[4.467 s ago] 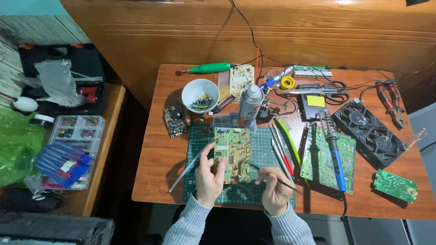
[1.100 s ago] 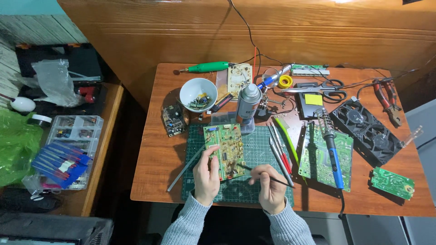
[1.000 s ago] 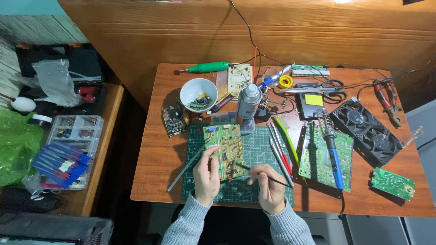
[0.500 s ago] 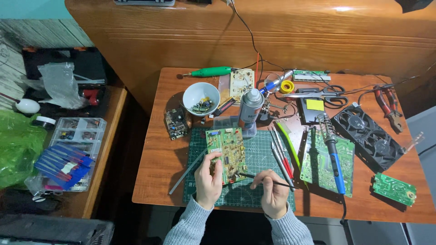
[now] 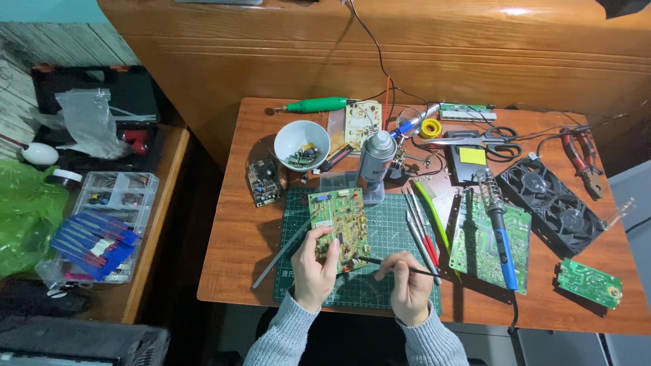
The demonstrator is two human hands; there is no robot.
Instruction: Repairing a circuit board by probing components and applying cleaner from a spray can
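Two hands working a green circuit board (image 5: 339, 229) over a green cutting mat (image 5: 386, 237).

The left hand (image 5: 313, 271) grips the board's lower left edge, fingers closed around it, tilting it up off the mat. The right hand (image 5: 409, 285) pinches a thin dark tool (image 5: 397, 266), probably tweezers, its tip touching the board's bottom corner. A spray can (image 5: 375, 165) stands just behind the board; a blue-handled soldering iron (image 5: 500, 240) lies well to the right.

Circuit board (image 5: 338, 222) on mat (image 5: 380, 224), held by left hand (image 5: 314, 264); right hand (image 5: 409, 288) just right of it. Bowl (image 5: 301, 139) behind; spray can (image 5: 375, 160) right of bowl; fan (image 5: 550, 202) far right.
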